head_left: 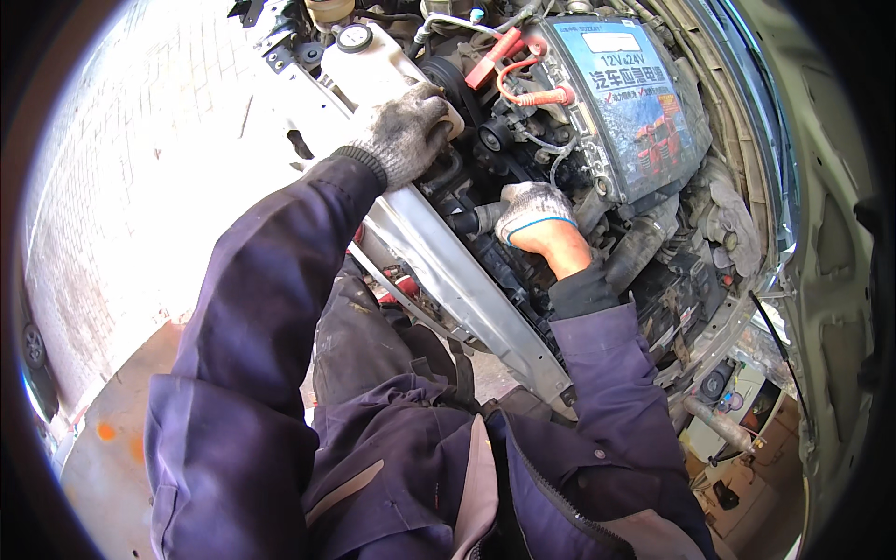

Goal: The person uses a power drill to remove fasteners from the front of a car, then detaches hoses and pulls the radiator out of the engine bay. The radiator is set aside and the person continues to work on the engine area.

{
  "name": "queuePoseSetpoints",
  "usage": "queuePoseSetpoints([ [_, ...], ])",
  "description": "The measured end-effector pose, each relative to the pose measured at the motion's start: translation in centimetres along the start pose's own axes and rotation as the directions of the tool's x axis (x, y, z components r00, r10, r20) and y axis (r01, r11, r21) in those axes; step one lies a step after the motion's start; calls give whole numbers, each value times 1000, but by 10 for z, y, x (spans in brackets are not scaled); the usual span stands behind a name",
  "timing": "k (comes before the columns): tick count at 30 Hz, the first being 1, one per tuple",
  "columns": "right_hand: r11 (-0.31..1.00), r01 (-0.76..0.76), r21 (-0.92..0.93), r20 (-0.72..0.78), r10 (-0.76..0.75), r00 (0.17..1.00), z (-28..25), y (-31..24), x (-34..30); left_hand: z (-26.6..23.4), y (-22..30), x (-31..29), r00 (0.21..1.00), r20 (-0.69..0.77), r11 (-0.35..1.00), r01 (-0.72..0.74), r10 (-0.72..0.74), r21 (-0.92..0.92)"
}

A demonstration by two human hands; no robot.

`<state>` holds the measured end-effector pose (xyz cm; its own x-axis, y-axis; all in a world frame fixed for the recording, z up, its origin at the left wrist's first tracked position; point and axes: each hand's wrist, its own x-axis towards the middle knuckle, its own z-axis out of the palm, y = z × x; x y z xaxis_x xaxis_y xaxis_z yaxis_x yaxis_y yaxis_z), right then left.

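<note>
A dirty work glove covers my left hand [403, 135], which lies over the near end of a white plastic tank [378, 70] with a grey cap. Its fingers bend round the tank. Just below that wrist runs the silver front crossmember [457, 280] of an open engine bay. My right hand [537, 207], in a white glove with a blue cuff edge, reaches down among the engine parts. Its fingers curl beside a short grey hose [487, 217], but their tips are hidden, as is anything inside them.
On the engine lies a boxed emergency power pack [630, 103] with a blue label. A red clamp [493, 58] and a red-booted cable [546, 96] sit beside it. The raised hood [835, 280] stands along the right. A pulley [495, 135] lies between my hands.
</note>
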<state>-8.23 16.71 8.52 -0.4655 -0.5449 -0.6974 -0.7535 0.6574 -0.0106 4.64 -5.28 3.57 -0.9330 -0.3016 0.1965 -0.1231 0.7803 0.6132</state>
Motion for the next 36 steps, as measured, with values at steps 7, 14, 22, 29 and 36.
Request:
queuePoseSetpoints([
  [7,998,69,-9,82,-68,994,1,5,21,0,0,-1,1000,-21,1000,2,-2,-2],
  [14,983,183,-29,193,-174,966,-4,14,28,0,-3,1,1000,15,1000,-9,9,0],
  [22,983,182,-24,170,-176,970,-2,13,33,0,-4,1,1000,21,1000,-5,6,-20],
  [29,989,146,21,167,-148,975,1,13,38,-2,-3,0,1000,28,1000,-12,12,-2],
  [36,983,181,-13,220,-173,960,3,14,43,-4,-3,-1,999,27,1000,-30,30,7],
])
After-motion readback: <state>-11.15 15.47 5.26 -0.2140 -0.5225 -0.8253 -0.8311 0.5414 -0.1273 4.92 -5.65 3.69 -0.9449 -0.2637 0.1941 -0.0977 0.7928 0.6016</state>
